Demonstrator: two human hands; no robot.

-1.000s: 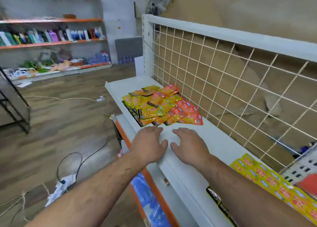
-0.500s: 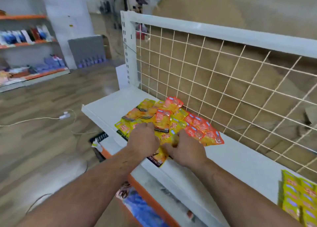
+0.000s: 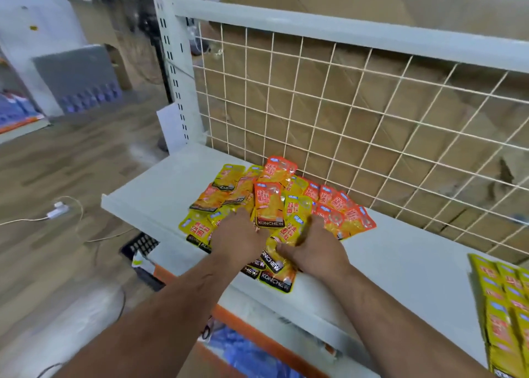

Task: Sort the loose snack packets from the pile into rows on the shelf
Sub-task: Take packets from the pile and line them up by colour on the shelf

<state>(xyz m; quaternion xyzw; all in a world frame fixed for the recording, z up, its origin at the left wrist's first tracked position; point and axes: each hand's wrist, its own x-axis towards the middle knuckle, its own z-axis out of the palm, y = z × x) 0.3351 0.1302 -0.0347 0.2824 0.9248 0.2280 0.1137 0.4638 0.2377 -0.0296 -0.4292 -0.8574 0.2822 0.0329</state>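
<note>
We find the pile of snack packets (image 3: pixel 274 200) toward the left end of the shelf (image 3: pixel 415 263), spread from the wire back panel (image 3: pixel 343 106) to the front edge, orange and yellow mixed. The left hand (image 3: pixel 237 234) lies palm-down on the pile, fingertips buried; we cannot tell whether it grips anything. The right hand (image 3: pixel 315 251) pinches a yellow packet (image 3: pixel 290 230) at the pile's near side. Rows of yellow packets (image 3: pixel 503 306) lie at the right end. We judge the sorting begun, with most packets not yet sorted.
</note>
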